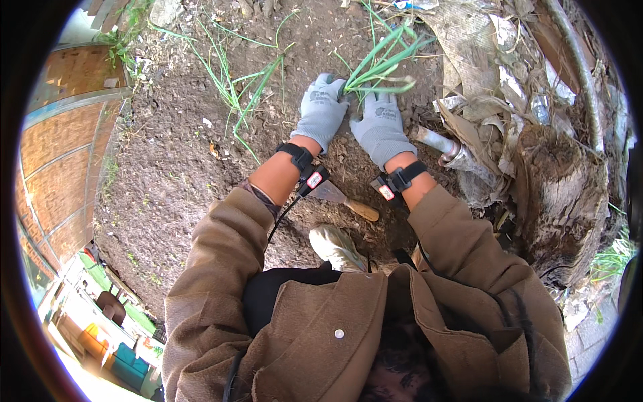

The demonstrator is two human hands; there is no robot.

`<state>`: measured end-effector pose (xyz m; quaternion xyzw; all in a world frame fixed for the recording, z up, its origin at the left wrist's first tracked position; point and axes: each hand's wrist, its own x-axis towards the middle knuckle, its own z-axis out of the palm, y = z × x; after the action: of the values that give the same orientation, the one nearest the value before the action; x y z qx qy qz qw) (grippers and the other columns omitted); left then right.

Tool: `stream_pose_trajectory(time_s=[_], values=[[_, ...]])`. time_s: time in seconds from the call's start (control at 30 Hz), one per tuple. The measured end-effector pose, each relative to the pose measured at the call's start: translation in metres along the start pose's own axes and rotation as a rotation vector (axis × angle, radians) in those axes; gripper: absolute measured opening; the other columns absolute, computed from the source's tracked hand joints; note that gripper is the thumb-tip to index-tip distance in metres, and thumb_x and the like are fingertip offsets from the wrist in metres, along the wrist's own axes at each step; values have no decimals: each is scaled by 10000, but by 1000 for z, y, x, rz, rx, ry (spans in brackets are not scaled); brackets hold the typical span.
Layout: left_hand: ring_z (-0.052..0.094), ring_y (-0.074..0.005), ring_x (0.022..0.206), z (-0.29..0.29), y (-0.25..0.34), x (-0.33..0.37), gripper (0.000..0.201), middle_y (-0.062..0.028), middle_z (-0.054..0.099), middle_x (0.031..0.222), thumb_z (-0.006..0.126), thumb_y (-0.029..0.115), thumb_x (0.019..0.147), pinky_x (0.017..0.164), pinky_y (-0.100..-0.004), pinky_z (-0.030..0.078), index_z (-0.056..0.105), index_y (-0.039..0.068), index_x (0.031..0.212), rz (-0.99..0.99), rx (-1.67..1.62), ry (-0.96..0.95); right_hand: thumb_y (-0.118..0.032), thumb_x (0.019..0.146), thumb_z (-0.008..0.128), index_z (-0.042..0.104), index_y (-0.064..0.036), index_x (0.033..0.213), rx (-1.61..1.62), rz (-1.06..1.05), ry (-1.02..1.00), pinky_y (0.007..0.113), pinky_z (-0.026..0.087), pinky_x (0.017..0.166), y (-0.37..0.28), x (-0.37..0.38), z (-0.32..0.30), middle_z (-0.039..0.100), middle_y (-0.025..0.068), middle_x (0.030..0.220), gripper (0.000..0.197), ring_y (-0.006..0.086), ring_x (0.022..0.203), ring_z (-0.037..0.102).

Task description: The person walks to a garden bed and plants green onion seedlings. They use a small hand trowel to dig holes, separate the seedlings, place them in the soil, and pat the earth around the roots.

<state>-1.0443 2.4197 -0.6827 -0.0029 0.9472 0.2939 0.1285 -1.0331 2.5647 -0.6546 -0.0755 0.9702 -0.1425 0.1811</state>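
Observation:
Two grey work gloves cover my hands, side by side on the brown soil near the foot of a leafy green plant (382,67) that looks like a scallion. My left hand (321,110) lies at the left of its base, fingers pointing away from me and down against the earth. To the right, my right hand (380,127) rests on the soil with its fingers reaching under the drooping leaves, which partly hide the fingertips. Both hands look open, holding nothing visible. Below them lies a flat-bladed hand tool with a wooden handle (362,210), its metal blade partly behind my left wrist gear.
Another clump of long thin green leaves (238,90) grows at left. On the right are torn sacking (469,50), plastic scraps, a clear bottle (540,109) and a rotten stump (559,194). A brick wall (63,154) borders the left side. My shoe (335,246) stands below the tool.

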Motion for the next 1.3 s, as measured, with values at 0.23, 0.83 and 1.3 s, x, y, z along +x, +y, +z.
stream_pose_trajectory(time_s=[0.23,0.83,1.3], values=[[195,-384,1508,-48,1,-19,994,-190,231,1622,679,445,896,1217,-493,216,60,118,1601,68,399,-399,-446,676,873,306,-76,1526,-79,200,-377,457,431,1090,-3,2,-41,417,235,1446,1087,400,1345,450],[211,-425,1492,-44,-13,2,731,-205,233,1612,443,505,999,1189,-653,43,267,49,1543,361,674,-569,-170,953,539,609,-34,1239,62,90,-582,494,530,937,-11,30,-32,651,227,1223,324,386,1153,627],[42,-379,1537,-41,11,6,797,-124,55,1678,451,536,989,1193,-644,-27,114,171,1612,175,787,-680,-160,960,514,662,-41,1213,-76,75,-613,481,549,883,-25,48,-17,665,210,1218,316,383,1068,663]])
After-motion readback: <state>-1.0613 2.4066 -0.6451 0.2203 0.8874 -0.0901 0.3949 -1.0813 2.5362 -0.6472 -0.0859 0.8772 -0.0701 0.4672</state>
